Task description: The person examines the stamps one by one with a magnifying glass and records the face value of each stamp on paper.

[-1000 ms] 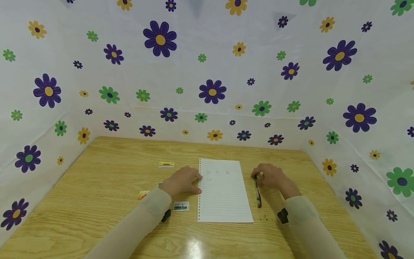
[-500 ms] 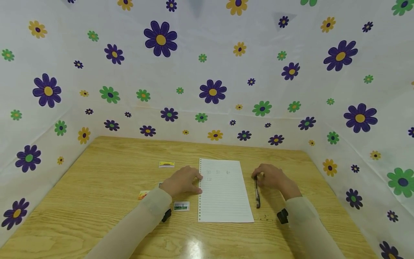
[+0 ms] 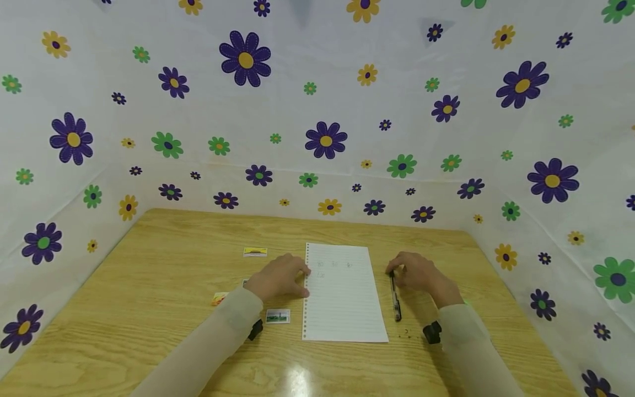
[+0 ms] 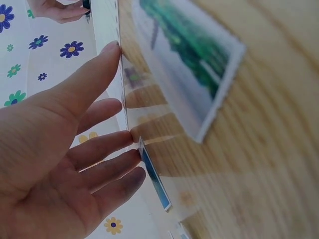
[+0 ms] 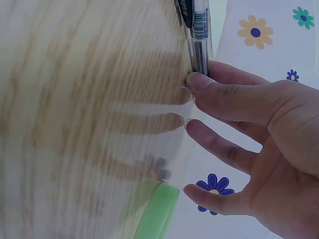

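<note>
A lined, hole-punched sheet of paper [image 3: 347, 309] lies mid-table with a few faint handwritten numbers near its top. My left hand [image 3: 280, 277] rests at its punched left edge, fingers spread and loosely bent, thumb tip and fingertips right at the edge. Right of the sheet, my right hand [image 3: 419, 274] pinches the far end of a clear-barrelled black pen [image 3: 396, 300] between thumb and forefinger; the pen's other end points toward me. In the right wrist view the remaining fingers of that hand stand loosely apart beside the pen [image 5: 200, 30].
Several small stamp-like pictures lie left of the sheet: a yellow one [image 3: 255, 252], an orange one [image 3: 219, 298] and a green landscape [image 3: 278, 316]. Dark crumbs [image 3: 408, 333] dot the wooden table [image 3: 163, 264]. A green object [image 5: 158, 211] lies near the right hand. Flowered cloth [image 3: 288, 99] encloses the table.
The pen's near end swings very slightly while the right hand keeps its pinch. Left hand and sheet stay in place.
</note>
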{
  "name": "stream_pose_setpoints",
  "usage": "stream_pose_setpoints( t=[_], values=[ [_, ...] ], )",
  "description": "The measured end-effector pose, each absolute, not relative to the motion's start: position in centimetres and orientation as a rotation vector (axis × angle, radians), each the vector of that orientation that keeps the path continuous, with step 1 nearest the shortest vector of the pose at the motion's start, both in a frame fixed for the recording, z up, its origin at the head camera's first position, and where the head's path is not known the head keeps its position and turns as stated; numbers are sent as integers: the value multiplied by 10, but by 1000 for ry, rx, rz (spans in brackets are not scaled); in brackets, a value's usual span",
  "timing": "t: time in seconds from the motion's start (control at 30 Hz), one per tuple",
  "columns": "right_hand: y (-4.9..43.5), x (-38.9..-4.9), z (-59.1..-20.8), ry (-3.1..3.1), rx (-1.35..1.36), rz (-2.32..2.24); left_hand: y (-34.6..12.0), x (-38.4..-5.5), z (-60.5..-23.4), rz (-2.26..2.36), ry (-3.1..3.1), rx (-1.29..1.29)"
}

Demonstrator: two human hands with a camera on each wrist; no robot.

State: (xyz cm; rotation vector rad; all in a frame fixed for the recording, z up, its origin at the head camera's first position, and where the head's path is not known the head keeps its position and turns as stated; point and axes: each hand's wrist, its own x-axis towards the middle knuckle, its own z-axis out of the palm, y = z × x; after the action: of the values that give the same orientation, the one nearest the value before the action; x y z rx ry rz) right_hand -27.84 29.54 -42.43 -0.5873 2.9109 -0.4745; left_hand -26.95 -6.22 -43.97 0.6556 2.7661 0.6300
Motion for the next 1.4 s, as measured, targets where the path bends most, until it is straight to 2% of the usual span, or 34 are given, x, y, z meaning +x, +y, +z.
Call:
stream_pose_setpoints(
  t=[0.27, 0.47, 0.87, 1.4],
  values=[
    [304, -272, -420, 2887, -432, -711, -64, -272, -440, 635, 2783, 722],
    [314, -266, -414, 2936, -507, -805, -75, -275, -433, 750, 2821, 685],
    [346, -248, -407, 3017, -394, -821, -117, -279, -432, 828, 2861, 656],
    [369, -242, -407, 3022, -267, -775, -130, -269, -446, 877, 2875, 543]
  ],
)
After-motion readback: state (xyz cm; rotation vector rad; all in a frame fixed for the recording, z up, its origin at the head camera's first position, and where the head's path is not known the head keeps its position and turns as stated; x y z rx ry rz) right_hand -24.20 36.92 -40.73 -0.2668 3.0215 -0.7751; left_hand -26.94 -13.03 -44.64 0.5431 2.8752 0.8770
